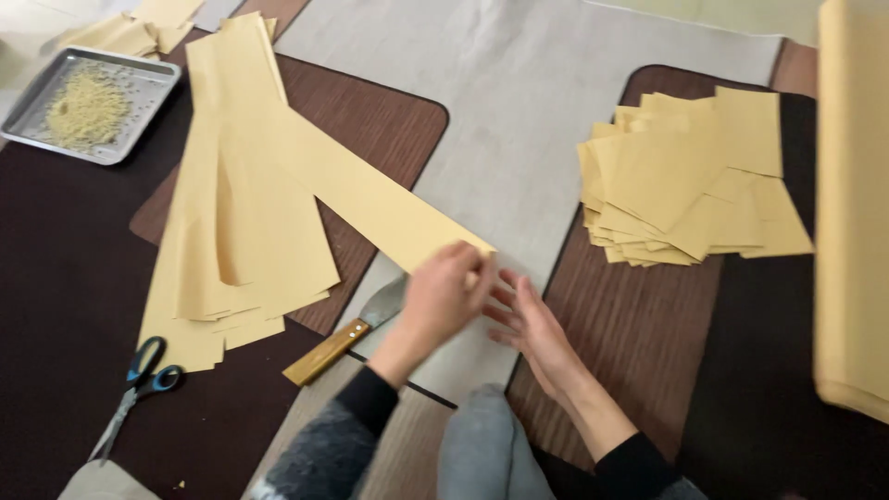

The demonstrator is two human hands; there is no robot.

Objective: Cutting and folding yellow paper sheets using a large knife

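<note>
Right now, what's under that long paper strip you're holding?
Under the strip lie a brown mat, grey cloth and a knife, its blade tip hidden by my left hand.

Black sleeves, grey trousers, bare hands

The left hand covers part of the knife blade and the paper strip's end. The large paper roll runs off the right edge.

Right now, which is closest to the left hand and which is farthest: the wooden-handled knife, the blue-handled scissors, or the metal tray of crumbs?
1. Wooden-handled knife, just beside the left hand.
2. Blue-handled scissors, lower left.
3. Metal tray of crumbs, far top left.
</note>
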